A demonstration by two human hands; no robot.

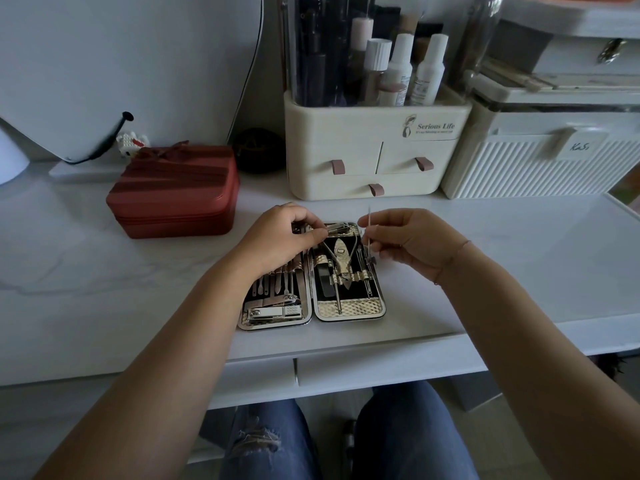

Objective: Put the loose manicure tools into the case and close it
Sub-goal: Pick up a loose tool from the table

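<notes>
Your case (349, 311) lies open on the desk (485, 289), most slots filled. Your left hand (284, 237) pinches a nail clipper (337, 228) at its far edge. Your right hand (412, 242) has its grip clamped on a thin pick (369, 230) just above the right half. Both need seating, then closing.

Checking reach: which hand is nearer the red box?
Left. The left hand, pinching a clipper, is just right of the red box; the right hand, pinching a thin tool, is at the open case's right edge.
</notes>
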